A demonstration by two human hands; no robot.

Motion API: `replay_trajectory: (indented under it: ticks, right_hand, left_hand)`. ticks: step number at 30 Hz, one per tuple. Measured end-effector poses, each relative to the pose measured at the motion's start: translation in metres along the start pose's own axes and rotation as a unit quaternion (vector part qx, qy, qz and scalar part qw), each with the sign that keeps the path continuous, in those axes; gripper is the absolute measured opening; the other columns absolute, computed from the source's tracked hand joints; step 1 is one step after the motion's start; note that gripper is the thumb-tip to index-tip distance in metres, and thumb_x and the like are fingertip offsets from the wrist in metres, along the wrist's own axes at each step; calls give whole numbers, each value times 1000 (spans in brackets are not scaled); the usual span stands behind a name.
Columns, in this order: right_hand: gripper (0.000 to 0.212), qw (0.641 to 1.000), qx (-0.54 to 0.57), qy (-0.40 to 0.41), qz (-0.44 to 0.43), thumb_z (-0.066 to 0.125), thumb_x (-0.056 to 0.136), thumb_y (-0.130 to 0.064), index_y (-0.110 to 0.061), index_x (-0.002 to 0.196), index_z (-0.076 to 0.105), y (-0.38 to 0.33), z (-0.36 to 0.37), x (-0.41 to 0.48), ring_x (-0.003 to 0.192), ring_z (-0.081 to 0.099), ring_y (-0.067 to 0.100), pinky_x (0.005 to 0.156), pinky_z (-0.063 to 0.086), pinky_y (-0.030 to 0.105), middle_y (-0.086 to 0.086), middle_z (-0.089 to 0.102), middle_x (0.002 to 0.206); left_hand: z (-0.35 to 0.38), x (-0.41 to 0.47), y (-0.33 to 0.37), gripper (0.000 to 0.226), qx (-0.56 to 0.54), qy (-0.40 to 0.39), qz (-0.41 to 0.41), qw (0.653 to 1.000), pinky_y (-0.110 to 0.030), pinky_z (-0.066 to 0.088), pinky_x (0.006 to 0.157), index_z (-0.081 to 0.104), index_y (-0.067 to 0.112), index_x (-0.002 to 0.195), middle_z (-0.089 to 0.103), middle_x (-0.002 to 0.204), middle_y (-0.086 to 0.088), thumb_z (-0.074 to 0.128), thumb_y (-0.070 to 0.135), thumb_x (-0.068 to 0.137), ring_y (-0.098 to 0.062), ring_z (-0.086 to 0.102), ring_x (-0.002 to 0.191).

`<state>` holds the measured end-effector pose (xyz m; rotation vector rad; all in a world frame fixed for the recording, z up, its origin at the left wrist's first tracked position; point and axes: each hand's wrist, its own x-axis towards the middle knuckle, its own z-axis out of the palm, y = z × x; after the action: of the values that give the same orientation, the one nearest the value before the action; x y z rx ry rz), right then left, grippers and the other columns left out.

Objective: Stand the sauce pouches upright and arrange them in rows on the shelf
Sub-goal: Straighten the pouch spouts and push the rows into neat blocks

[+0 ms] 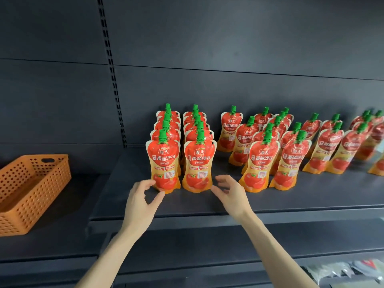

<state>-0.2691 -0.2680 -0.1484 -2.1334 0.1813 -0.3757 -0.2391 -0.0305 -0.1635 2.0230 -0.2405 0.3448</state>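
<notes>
A: Pouches (262, 161), where do they stand?
B: Upright on the shelf (207, 202), in rows running back beyond both hands and off to the right of the right hand (230, 194).
A: And the left hand (141, 198)?
B: Its curved fingers and thumb bracket the bottom corner of the front-left pouch (164, 163). Whether they pinch it cannot be told.
A: The right one?
B: Loose, fingers spread, holding nothing, just beside the next front pouch (198, 163).
A: Anything else?
B: An orange basket (27, 183) sits well to the left of the left hand.
</notes>
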Motion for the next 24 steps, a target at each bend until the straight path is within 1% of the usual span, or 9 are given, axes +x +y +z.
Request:
replay_trajectory:
  ticks: [2, 4, 6, 8, 10, 14, 18, 21, 24]
  right_hand:
    - [26, 1000, -12, 7, -24, 62, 88, -19, -13, 113, 59, -7, -15, -6, 103, 59, 11, 86, 48, 20, -2, 63, 108]
    - [18, 998, -26, 11, -55, 61, 89, -16, -13, 107, 62, -19, -34, -8, 96, 62, 8, 79, 47, 10, -5, 65, 99]
    - [16, 996, -31, 12, -81, 60, 90, -16, -13, 105, 64, -35, -58, -7, 91, 61, 2, 72, 44, 2, -6, 66, 96]
    - [16, 993, -36, 30, -107, 59, 90, -18, -14, 104, 66, -52, -85, -1, 89, 62, 0, 73, 44, 2, -6, 68, 95]
    - [16, 988, -54, 52, -132, 60, 90, -15, -14, 104, 66, -68, -112, 9, 89, 63, 2, 76, 47, 6, -6, 69, 95]
    - [13, 979, -90, 77, -168, 60, 88, -10, -12, 98, 67, -86, -162, 42, 86, 64, 4, 77, 49, 9, -4, 69, 91]
    - [13, 973, -146, 65, -167, 60, 88, -15, -13, 99, 67, -83, -200, 92, 85, 64, 9, 78, 49, 15, -4, 67, 90]
    - [15, 971, -181, 23, -156, 59, 88, -15, -11, 100, 66, -67, -220, 139, 89, 64, 14, 84, 48, 21, 1, 69, 95]
    - [17, 966, -212, -5, -150, 60, 88, -17, -10, 101, 67, -47, -235, 187, 88, 63, 13, 85, 48, 21, 2, 69, 97]
  left_hand:
    - [-3, -5, 19, 15, 13, -32, 46, 998, -27, 48, 85, 61, 21, 94, 61, 96, 14, 70, 20, 81, -6, 58, 95]
    - [-5, -5, 48, 10, 12, -75, 81, 994, -16, 49, 78, 64, 22, 91, 65, 90, 15, 69, 21, 82, 1, 60, 87]
    - [-4, 3, 84, 9, 2, -98, 125, 987, -10, 48, 72, 64, 23, 90, 65, 87, 18, 68, 22, 82, 4, 60, 86]
    - [-1, 16, 118, 7, 0, -106, 175, 979, -6, 46, 72, 64, 23, 90, 64, 86, 19, 66, 22, 84, 5, 60, 87]
    - [5, 36, 147, 6, 6, -107, 214, 971, -5, 45, 71, 64, 22, 91, 64, 86, 18, 64, 22, 85, 4, 59, 86]
    - [32, 88, 191, 2, 17, -112, 257, 960, -13, 45, 70, 63, 20, 87, 65, 81, 13, 64, 19, 86, -1, 61, 78]
    - [71, 144, 217, 5, 77, -137, 250, 955, -13, 43, 67, 63, 20, 90, 63, 83, 11, 63, 24, 86, -2, 59, 78]
    - [107, 186, 226, 16, 137, -186, 224, 947, -26, 50, 80, 62, 18, 99, 65, 94, 4, 63, 27, 86, -10, 60, 87]
    - [143, 221, 228, 28, 197, -211, 203, 936, -31, 49, 87, 58, 16, 111, 62, 113, -2, 62, 28, 86, -15, 58, 99]
